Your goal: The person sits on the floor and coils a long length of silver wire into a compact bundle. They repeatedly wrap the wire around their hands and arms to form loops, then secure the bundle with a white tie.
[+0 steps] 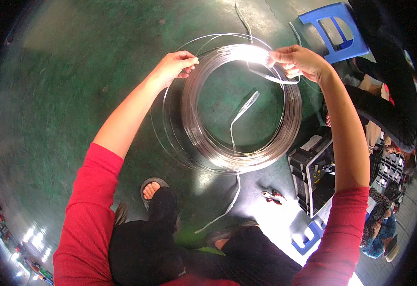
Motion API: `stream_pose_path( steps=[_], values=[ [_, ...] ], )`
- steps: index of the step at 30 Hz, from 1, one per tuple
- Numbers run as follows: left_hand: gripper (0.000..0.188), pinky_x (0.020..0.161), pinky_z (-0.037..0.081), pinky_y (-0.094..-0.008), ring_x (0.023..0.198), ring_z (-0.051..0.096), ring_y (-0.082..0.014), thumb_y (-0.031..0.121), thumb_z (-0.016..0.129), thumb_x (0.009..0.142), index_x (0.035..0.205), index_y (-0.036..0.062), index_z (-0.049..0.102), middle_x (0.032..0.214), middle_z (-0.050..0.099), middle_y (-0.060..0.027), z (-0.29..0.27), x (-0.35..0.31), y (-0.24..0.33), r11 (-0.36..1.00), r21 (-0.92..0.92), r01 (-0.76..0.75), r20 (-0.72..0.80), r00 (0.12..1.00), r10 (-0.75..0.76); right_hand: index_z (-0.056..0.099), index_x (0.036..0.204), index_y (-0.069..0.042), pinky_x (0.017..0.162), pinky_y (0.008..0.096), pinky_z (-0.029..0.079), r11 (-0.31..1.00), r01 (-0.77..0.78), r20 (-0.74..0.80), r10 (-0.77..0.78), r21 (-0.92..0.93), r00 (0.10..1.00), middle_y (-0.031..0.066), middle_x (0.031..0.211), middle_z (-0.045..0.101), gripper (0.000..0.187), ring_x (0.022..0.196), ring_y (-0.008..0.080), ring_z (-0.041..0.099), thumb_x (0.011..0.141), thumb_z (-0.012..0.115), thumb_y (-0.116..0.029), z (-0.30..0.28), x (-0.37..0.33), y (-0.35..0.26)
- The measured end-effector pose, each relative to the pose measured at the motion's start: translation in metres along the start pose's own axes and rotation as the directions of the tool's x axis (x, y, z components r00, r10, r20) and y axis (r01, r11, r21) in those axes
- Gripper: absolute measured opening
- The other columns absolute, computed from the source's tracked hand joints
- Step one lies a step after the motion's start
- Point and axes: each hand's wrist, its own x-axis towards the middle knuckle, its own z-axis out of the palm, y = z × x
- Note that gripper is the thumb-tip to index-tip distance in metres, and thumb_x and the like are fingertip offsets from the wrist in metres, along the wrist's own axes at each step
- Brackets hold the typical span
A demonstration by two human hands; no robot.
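A large coil of shiny metal wire [194,128] lies on the green floor, with several loose loops spread out at its left. My left hand [174,67] is closed in a pinch on a loose strand at the coil's upper left. At the upper right my right hand [299,62] has its fingers curled over the coil's edge, where a strand and a white strip meet them; what exactly they grip is hidden. The white strip [270,77] passes around the coil beneath that hand. Another whitish strip [244,108] crosses the coil's lower side, one end inside the ring.
Red-handled pliers [273,196] lie below the coil. A blue plastic stool [335,28] stands at upper right, another blue piece [308,238] at lower right. A black box-like machine [311,167] sits right of the coil. Another person's dark-clothed legs [385,112] are at far right.
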Motion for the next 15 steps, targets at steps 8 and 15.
stream_pose_path(
  steps=[8,15],
  values=[
    [0.008,0.053,0.031,-0.0165,0.066,0.044,-0.0010,0.020,0.064,0.087,0.089,0.0120,0.064,0.077,0.056,0.0064,0.006,0.003,0.000,0.997,0.053,-0.059,0.001,0.998,0.059,0.072,0.086,-0.008,0.046,0.0269,0.026,0.926,-0.034,-0.110,-0.008,-0.375,0.994,-0.0048,0.051,0.038,0.031,0.048,0.0086,0.032,0.086,0.065,-0.038,0.013,0.003,0.011],
    [0.011,0.049,0.030,-0.0164,0.063,0.043,-0.0007,0.020,0.065,0.086,0.091,0.0112,0.063,0.076,0.055,0.0063,0.002,-0.005,0.005,1.000,-0.007,0.019,-0.002,1.000,-0.019,0.056,0.125,-0.016,0.081,0.0374,0.049,0.766,-0.059,-0.430,-0.293,-0.640,0.854,0.0088,0.109,0.062,0.045,0.089,0.0232,0.059,0.085,0.064,-0.035,0.018,0.010,0.025]
  ],
)
